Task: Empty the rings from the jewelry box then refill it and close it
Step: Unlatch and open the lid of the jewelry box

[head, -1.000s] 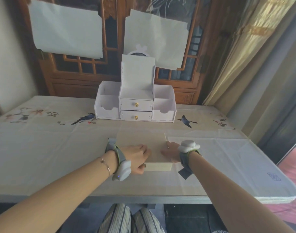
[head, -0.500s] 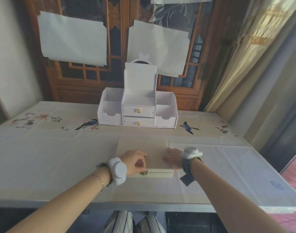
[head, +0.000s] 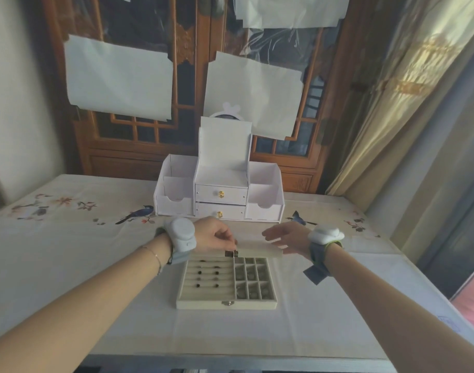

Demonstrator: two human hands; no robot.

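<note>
At the raised front edge of the lid point(head: 253, 250), the fingers point(head: 225, 239) of the left hand point(head: 213, 236) were curled and pinching the lid by its small metal clasp, holding it lifted towards the far side. The right hand point(head: 287, 238) hovered just beside the lid's right end with its fingers point(head: 270, 234) straight and spread, gripping nothing; whether they touched the lid could not be told.

Below the hands, the jewelry box point(head: 226, 305) lay open in the middle of the desk point(head: 69, 278), its front latch facing the person. The left half held padded slots with several small dark rings point(head: 207, 272) set in rows; the right half was a grid of little square compartments whose contents were too small to make out.

Behind the box, at the far side of the desk, stood a white organiser point(head: 219, 195) with two drawers.

As a judgement, only the opening was done: the rings sat in their slots, none lay on the cloth, so the emptying, the refilling and the closing were all left to do.
</note>
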